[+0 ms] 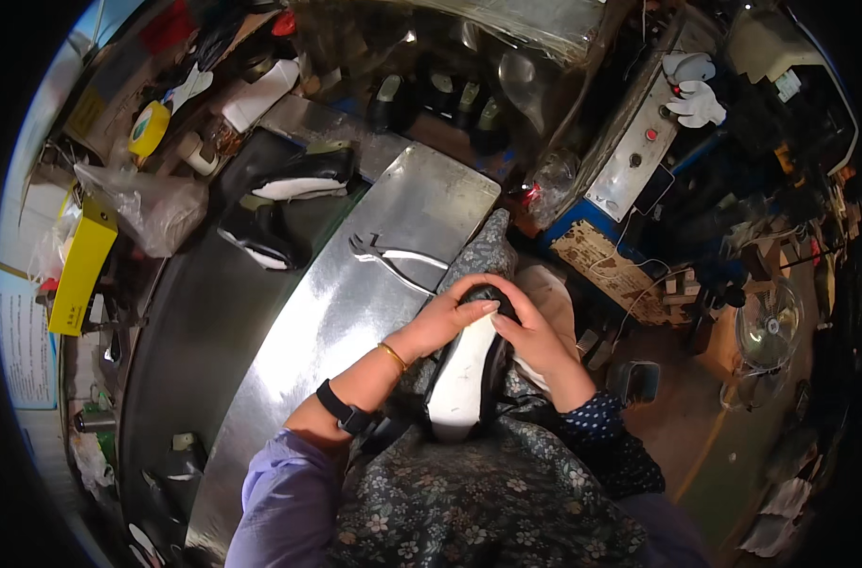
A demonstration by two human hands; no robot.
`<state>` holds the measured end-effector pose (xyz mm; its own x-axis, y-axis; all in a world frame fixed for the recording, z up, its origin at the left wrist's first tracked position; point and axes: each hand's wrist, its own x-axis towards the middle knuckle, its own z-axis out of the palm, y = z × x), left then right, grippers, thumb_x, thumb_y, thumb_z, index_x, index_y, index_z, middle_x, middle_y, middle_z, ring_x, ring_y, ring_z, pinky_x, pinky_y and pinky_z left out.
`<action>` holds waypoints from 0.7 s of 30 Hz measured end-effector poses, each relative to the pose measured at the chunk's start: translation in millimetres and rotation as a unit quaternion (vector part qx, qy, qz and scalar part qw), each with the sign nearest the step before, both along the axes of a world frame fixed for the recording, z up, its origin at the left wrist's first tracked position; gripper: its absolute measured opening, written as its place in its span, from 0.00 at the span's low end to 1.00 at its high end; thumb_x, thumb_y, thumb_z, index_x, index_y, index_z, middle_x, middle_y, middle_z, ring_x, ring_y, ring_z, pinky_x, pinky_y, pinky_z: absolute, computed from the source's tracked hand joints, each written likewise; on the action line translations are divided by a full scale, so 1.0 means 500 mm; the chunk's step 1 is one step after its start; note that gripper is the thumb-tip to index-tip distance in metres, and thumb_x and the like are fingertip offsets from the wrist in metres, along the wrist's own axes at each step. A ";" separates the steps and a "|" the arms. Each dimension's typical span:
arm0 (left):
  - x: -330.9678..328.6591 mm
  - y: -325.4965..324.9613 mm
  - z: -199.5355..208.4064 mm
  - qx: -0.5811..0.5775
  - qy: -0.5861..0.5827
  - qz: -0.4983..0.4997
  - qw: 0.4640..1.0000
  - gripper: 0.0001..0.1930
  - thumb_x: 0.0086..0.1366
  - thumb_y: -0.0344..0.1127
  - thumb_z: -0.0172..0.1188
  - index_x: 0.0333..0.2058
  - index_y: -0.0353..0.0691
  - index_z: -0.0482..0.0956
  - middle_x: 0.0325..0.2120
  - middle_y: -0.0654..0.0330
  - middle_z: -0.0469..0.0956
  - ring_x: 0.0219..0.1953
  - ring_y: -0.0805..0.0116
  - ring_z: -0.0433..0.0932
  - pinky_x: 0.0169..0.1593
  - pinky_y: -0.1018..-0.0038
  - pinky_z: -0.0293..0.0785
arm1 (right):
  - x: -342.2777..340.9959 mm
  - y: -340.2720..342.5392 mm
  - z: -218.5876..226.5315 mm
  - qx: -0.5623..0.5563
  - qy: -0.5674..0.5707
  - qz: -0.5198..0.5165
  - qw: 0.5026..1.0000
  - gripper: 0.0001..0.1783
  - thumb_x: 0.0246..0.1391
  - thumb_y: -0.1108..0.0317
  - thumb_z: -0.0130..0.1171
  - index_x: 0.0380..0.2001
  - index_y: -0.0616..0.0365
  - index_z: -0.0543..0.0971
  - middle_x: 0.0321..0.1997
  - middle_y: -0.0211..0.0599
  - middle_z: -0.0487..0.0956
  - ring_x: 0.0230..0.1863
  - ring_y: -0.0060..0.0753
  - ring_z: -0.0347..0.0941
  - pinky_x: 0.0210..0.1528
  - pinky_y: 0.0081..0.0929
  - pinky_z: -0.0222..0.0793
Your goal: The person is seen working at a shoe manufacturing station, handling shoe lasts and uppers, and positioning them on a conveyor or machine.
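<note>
A black shoe upper on a last (459, 379) rests on my lap with its white underside facing up and its toe pointing away from me. My left hand (447, 319) wraps round the left side of the toe, its thumb pressed on the underside. Opposite it, my right hand (539, 338) grips the right side of the toe, its thumb close to the left one. To the left of my hands, a pair of pliers (393, 257) with pale handles lies on the metal bench (331, 293).
Black lasted shoes (303, 177) lie on the dark conveyor belt (185, 350) beyond the bench. More shoes stand at the back. At left are a plastic bag (151, 208), a yellow box (83, 270) and a tape roll (149, 131). A machine panel (636, 156) and a fan (770, 325) are at right.
</note>
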<state>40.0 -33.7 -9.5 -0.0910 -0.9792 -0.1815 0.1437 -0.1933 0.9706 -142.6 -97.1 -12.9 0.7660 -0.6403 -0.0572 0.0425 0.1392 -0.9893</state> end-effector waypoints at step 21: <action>0.078 0.215 0.033 0.021 -0.101 0.179 0.978 0.19 0.63 0.33 0.64 0.53 0.37 0.76 0.42 0.59 0.80 0.45 0.71 0.78 0.48 0.75 0.74 | -0.305 0.056 -0.031 0.034 0.015 -0.262 0.964 0.24 0.50 0.53 0.58 0.48 0.53 0.74 0.50 0.42 0.77 0.52 0.36 0.75 0.54 0.38 0.73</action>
